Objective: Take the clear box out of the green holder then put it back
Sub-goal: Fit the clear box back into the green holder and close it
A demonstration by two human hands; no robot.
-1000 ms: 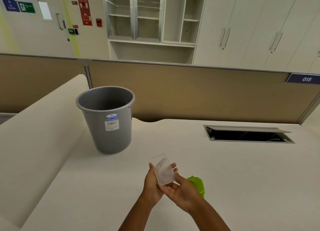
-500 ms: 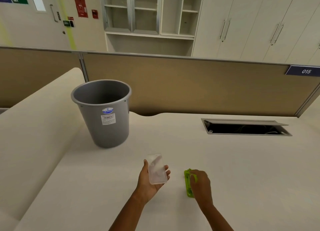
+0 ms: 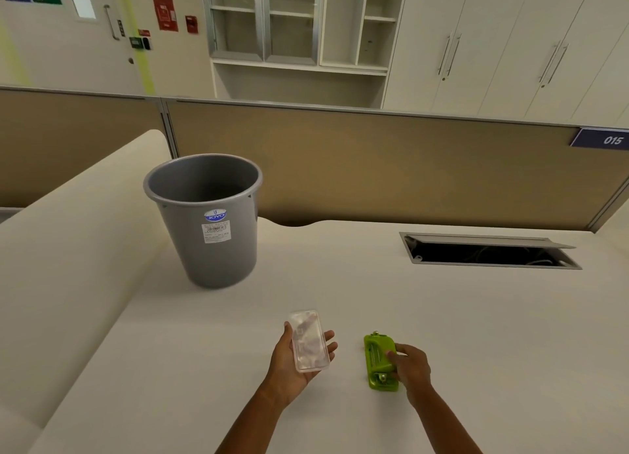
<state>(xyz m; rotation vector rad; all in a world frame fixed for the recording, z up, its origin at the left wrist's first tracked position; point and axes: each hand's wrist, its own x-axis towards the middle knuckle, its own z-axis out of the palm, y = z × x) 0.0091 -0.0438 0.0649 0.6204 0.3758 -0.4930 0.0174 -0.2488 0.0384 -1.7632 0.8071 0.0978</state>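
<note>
head view: left hand cups the clear box, contents blurred; right hand grips the green holder on the desk; grey bin behind.

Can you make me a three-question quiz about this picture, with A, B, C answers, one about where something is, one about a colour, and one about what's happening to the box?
1. Where is the bin?
A. On the desk, far left
B. On the floor
C. Inside the cupboard

2. What colour is the holder?
A. Red
B. Green
C. Blue

3. What is the clear box doing?
A. Sitting inside the holder
B. Lying in the bin
C. Out of the holder, resting in the left hand

Answers:
1. A, the bin stands on the desk top, left of both hands.
2. B, it is bright green under the right hand.
3. C, the box lies on the open left palm, apart from the holder.
</note>
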